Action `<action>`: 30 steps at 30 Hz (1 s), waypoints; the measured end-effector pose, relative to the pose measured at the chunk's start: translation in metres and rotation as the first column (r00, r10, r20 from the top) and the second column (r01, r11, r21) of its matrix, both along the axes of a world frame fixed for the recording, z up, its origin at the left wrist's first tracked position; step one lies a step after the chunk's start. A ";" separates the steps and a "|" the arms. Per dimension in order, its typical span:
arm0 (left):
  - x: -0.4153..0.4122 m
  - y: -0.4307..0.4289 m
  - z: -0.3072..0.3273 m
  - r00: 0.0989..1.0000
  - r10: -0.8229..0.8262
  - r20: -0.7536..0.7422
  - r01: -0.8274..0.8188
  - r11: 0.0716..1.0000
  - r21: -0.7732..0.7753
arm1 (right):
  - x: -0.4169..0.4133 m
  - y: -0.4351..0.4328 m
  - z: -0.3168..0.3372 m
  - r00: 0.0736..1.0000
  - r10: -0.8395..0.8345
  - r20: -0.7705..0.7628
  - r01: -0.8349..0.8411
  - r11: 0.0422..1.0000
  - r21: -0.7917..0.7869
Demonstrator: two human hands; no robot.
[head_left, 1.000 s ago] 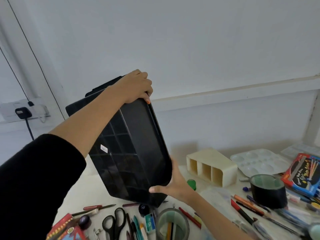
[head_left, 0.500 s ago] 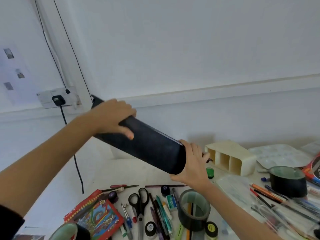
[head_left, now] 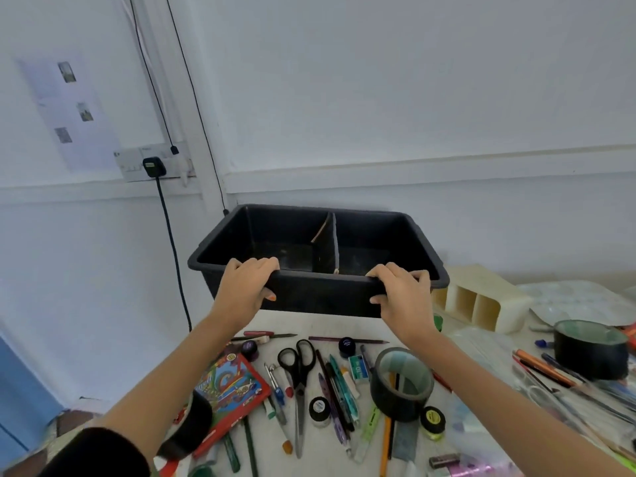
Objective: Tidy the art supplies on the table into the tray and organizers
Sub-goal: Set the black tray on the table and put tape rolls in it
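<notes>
A single head-worn, wide-angle view looks forward and slightly down from above the near edge of the counter [head_left: 347, 327], facing the white wall behind it. The black tray [head_left: 320, 297] sits mid-frame, close to the lens; both forearms enter from the bottom corners toward it. Below the tray lies the cluttered counter, above it the wall fills the upper half, left of it a wall socket [head_left: 151, 165]

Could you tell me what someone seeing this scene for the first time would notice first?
The black tray in the centre, open side up and split by a divider, held by its near rim by the left hand and right hand. Below it, the table is strewn with supplies: black scissors, a large tape roll, and a red box at left. A cream organizer lies on its side at right.
</notes>
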State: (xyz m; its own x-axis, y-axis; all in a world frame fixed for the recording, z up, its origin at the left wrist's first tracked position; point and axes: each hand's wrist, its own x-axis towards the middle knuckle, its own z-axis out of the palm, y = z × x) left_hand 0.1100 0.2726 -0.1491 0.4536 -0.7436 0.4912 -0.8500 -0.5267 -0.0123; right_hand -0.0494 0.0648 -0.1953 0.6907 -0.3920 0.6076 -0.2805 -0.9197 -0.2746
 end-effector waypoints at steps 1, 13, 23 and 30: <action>0.000 0.000 -0.008 1.000 0.012 -0.002 -0.012 1.000 -0.016 | 0.002 0.003 0.000 0.999 -0.003 -0.038 0.004 1.000 0.025; 0.049 -0.003 -0.072 0.992 -0.014 -0.125 0.027 0.995 0.096 | 0.047 0.024 -0.051 0.976 -0.195 -0.097 0.200 0.979 0.044; 0.093 -0.003 -0.097 0.975 -0.052 -0.217 0.093 0.979 0.182 | 0.089 0.035 -0.078 0.941 -0.272 -0.200 0.295 0.951 0.093; 0.117 -0.007 -0.121 0.960 -0.043 -0.278 0.104 0.972 0.210 | 0.104 0.038 -0.084 0.923 -0.293 -0.250 0.325 0.940 0.101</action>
State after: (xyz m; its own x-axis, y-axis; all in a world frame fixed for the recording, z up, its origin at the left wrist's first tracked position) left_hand 0.2273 0.2656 -0.2697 0.4862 -0.8555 0.1781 -0.8737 -0.4728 0.1143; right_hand 0.0546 0.1028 -0.2796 0.6348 -0.6766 0.3732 -0.6144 -0.7349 -0.2871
